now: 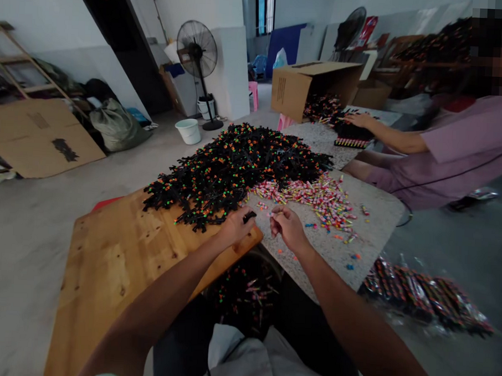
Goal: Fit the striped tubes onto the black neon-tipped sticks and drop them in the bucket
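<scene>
My left hand (236, 227) is closed around a small black plastic toy piece (250, 215), which sticks out past the fingertips. Across the gap from it, my right hand (287, 227) is pinched, with something small and pale at the fingertips that I cannot make out. Just beyond both hands rises a large pile of black toy pieces (239, 165) with orange and green tips. Many small pink-and-white tubes (317, 199) lie to its right on the speckled stone table (375, 207).
A wooden board (106, 265) is at left. Below my hands, a container holds toy pieces and tubes (250, 293). At right sits a co-worker (457, 136), one hand near a cardboard box (290, 93). Bagged pieces (429, 295) lie on the floor; a fan (197, 50) stands behind.
</scene>
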Tool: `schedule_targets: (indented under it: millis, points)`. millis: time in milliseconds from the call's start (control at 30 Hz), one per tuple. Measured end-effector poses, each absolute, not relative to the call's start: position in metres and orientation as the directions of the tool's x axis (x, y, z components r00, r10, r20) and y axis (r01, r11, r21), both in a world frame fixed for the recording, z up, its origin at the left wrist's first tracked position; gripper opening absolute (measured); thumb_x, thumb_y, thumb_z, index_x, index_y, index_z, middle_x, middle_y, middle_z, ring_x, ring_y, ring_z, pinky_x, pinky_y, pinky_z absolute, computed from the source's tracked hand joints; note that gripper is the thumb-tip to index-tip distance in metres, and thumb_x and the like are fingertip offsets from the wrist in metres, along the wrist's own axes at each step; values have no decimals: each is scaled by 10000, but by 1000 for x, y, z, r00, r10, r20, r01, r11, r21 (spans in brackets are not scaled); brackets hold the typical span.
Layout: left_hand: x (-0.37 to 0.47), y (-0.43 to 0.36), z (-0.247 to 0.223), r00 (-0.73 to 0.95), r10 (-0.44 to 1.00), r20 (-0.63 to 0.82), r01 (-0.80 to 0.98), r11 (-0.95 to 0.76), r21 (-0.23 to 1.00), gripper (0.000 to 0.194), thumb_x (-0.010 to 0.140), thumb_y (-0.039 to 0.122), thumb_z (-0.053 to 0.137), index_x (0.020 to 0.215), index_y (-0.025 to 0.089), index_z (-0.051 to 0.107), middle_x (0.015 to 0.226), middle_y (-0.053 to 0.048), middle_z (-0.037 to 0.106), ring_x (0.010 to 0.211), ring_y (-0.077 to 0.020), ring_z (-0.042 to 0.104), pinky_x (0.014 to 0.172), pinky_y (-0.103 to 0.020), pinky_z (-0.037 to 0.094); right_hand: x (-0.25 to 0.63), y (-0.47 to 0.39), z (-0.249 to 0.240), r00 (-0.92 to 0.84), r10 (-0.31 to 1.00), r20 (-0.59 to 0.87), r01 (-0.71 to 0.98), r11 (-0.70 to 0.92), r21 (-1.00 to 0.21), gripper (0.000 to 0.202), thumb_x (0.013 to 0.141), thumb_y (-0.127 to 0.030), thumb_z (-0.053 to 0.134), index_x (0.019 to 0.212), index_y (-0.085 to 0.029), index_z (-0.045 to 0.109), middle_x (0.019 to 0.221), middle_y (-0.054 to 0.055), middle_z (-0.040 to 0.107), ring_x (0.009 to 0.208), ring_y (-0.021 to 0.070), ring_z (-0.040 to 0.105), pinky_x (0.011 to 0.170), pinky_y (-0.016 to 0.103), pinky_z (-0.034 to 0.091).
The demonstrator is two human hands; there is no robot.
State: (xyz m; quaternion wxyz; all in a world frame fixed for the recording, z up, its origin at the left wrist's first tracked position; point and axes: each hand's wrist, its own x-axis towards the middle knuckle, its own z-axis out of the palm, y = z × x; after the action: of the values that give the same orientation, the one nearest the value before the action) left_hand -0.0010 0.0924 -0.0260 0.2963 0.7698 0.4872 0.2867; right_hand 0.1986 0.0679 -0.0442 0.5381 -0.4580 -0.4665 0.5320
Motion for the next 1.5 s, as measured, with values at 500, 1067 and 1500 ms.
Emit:
schedule_targets:
  millis: [500, 1067, 1500]
  points:
    - [-9, 23, 24, 522, 835, 176, 388, -416, 823, 290, 998, 337, 536, 1114, 144, 719, 920, -41, 716, 749, -144, 619, 697, -235, 489, 184, 5, -4, -167, 971, 172, -61, 164, -985, 220, 872, -415, 694, 932, -232, 587, 610, -65, 559, 505, 119, 513, 511, 251, 419]
    - [-14, 6, 29, 534, 837, 119, 550, -452, 702, 298, 969, 445, 632, 954, 165, 734, 779, 5, 672, 728, -145, 582, 661, -230, 386, 200, -6, 18, -420, 888, 189, 155, 276, -949, 117, 915, -303, 626, 992, -214, 631, 780, -23, 627, 667, 133, 570, 653, 262, 434]
    - [-9, -1, 56, 571, 819, -56, 520, -308, 797, 343, 946, 505, 665, 959, 179, 771, 746, 10, 698, 559, -126, 579, 534, -223, 378, 201, -5, -7, -469, 882, 50, -346, -132, -929, 363, 814, -481, 827, 958, -219, 621, 688, -34, 660, 597, 149, 628, 633, 304, 538]
